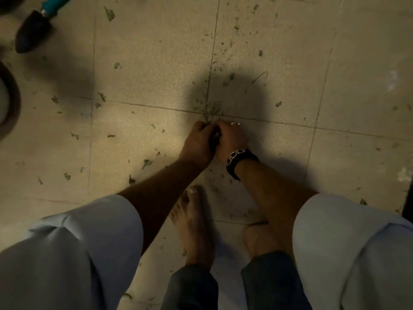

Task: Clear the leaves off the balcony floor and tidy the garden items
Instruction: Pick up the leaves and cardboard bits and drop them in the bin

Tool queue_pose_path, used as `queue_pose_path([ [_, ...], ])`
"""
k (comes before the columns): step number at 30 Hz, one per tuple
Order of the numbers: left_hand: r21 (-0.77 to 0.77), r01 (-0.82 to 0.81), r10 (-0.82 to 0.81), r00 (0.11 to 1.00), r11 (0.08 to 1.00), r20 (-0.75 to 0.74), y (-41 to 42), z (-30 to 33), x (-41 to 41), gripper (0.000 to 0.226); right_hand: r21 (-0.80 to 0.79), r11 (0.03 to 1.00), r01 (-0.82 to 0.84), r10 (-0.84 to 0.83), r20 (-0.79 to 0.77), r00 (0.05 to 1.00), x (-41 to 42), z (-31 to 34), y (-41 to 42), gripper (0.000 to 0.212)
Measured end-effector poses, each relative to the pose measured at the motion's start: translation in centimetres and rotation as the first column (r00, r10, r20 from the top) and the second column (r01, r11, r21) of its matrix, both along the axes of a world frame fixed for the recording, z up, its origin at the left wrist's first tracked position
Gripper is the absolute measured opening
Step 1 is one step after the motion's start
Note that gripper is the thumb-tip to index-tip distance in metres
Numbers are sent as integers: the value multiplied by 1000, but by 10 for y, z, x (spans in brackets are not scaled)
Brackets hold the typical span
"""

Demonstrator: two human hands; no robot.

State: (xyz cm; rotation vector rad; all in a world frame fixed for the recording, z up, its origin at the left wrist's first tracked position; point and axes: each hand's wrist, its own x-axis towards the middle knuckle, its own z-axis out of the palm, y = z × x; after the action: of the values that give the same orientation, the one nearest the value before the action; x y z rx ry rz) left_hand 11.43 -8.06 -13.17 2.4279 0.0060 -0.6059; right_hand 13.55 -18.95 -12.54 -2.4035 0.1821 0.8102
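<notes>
Small green leaf bits lie scattered over the beige tiled balcony floor. My left hand and my right hand are pressed together low over the tile joint, fingers curled around a dark clump of gathered leaves between them. A thin line of crumbs sits just beyond my knuckles. A ring and a dark wrist strap show on my right hand. A black garden trowel with a teal handle lies at the far left top.
My bare feet stand just behind the hands. A dark round rim of a pot or dish shows at the left edge. A dark edge borders the right side. A thin curled stem lies ahead.
</notes>
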Motion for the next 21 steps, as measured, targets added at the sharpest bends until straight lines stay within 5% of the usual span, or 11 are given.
queue_pose_path([
  [3,-73,-148,145,989,986,-40,1,8,-2,40,145,960,238,-212,-175,961,0,6,-4,40],
  [7,-87,-210,208,978,974,-28,5,35,-9,43,269,902,338,-267,-268,926,0,39,-8,39],
  [21,-85,-524,525,851,848,-3,63,272,-74,42,323,937,-130,192,-170,966,-20,274,54,40],
])
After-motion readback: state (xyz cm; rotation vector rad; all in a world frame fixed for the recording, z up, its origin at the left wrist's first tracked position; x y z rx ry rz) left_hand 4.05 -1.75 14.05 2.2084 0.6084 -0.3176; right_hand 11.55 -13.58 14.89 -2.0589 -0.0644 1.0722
